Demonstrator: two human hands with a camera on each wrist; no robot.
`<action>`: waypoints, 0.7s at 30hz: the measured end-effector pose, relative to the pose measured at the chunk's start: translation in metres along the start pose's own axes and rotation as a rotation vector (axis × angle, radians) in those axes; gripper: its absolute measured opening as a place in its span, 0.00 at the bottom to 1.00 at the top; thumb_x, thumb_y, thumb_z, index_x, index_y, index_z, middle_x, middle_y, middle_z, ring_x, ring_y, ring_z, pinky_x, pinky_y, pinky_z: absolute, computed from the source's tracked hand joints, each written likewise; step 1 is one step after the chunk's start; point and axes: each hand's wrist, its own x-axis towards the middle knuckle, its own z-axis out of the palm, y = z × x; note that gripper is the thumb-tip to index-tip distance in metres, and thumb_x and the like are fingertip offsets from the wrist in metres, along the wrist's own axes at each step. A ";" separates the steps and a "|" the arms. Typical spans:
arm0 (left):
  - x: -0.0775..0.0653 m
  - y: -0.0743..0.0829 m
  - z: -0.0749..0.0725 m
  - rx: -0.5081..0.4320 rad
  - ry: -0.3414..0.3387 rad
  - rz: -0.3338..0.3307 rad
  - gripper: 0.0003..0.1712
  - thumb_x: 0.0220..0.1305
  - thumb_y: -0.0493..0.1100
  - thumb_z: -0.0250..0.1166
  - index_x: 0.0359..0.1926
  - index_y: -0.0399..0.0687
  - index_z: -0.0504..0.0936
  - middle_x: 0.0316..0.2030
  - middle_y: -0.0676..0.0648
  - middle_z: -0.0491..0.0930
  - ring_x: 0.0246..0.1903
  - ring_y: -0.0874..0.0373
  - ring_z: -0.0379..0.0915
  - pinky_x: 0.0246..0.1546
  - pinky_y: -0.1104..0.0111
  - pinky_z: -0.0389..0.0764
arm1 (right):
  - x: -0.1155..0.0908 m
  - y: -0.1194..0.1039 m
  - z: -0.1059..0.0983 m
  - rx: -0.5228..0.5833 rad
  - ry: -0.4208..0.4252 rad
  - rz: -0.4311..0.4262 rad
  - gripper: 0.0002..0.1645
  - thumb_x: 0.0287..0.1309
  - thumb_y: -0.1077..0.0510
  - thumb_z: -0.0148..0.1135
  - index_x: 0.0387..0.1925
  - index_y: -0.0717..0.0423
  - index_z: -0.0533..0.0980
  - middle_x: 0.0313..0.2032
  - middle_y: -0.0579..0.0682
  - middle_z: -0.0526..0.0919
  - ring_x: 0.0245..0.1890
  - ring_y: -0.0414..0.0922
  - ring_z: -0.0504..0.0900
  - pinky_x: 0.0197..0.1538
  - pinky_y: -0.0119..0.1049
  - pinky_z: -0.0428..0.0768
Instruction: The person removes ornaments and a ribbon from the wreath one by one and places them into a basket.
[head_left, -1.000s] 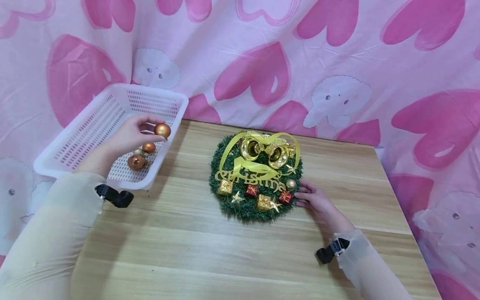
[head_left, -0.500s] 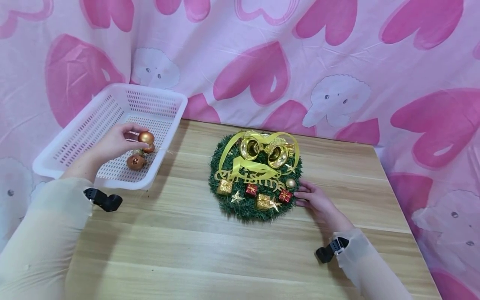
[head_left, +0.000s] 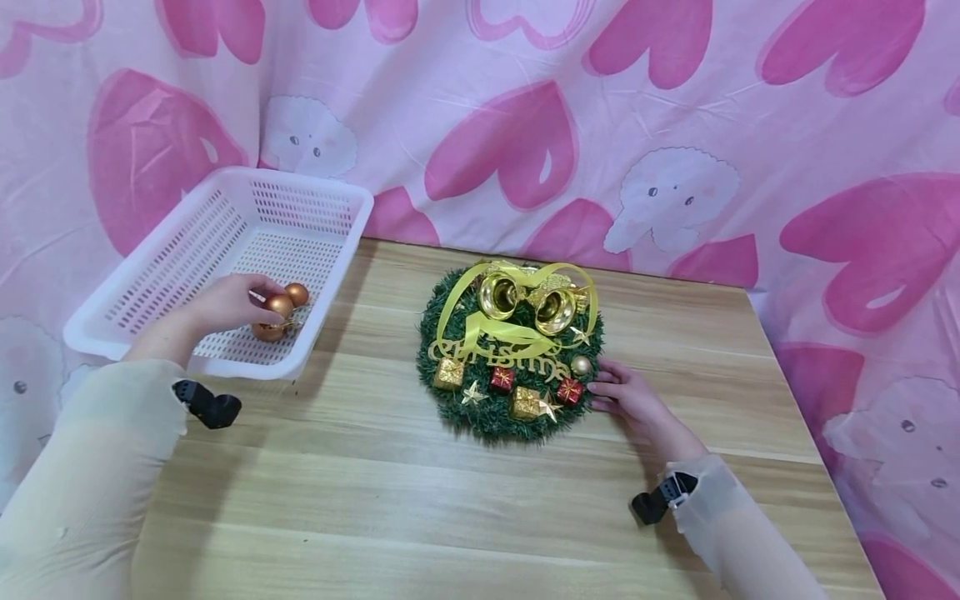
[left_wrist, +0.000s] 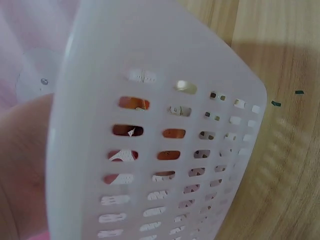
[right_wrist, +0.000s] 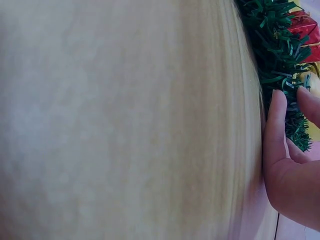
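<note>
In the head view my left hand [head_left: 228, 304] reaches into the white plastic basket [head_left: 352, 225], its thumb and fingers round a shiny gold-orange Christmas bauble [head_left: 279, 306]. Two more baubles lie beside it: a small copper one [head_left: 297, 294] and a larger one [head_left: 267, 332], partly covered. From the left wrist the basket wall [left_wrist: 150, 45] hides most of that hand, with orange showing through its slots. A green Christmas wreath [head_left: 457, 412] lies flat on the table. My right hand [head_left: 637, 400] holds the wreath's right edge, greenery between its fingertips in the right wrist view.
Gold bells [head_left: 555, 312], yellow ribbon [head_left: 487, 337], small gift boxes [head_left: 503, 379] and stars decorate the wreath. A pink heart-patterned cloth [head_left: 495, 150] hangs behind the wooden table [head_left: 390, 500]. The basket stands at the table's back left, against the cloth.
My left hand has moved left and down into the basket with the bauble, which now sits low among the others. My right hand and the wreath have stayed put.
</note>
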 end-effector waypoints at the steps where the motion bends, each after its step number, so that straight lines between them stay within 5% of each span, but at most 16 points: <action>1: 0.000 0.000 0.001 0.011 -0.003 0.007 0.29 0.55 0.44 0.67 0.53 0.31 0.71 0.49 0.30 0.75 0.49 0.38 0.71 0.50 0.47 0.71 | 0.000 0.000 0.000 0.000 0.000 0.000 0.45 0.58 0.71 0.52 0.71 0.66 0.40 0.40 0.43 0.65 0.33 0.32 0.76 0.42 0.27 0.81; 13: -0.001 0.010 -0.003 0.005 0.004 0.006 0.28 0.58 0.46 0.65 0.54 0.34 0.72 0.52 0.30 0.74 0.50 0.39 0.71 0.48 0.49 0.73 | 0.000 -0.001 0.000 -0.012 -0.008 -0.001 0.45 0.58 0.71 0.52 0.71 0.66 0.40 0.40 0.43 0.66 0.33 0.32 0.77 0.42 0.27 0.81; 21: 0.005 0.058 -0.010 -0.030 0.061 0.092 0.26 0.60 0.48 0.64 0.56 0.39 0.73 0.52 0.34 0.75 0.51 0.43 0.72 0.51 0.51 0.73 | -0.001 -0.001 0.000 -0.009 -0.010 -0.003 0.45 0.58 0.71 0.52 0.71 0.66 0.40 0.40 0.42 0.66 0.33 0.32 0.77 0.42 0.27 0.81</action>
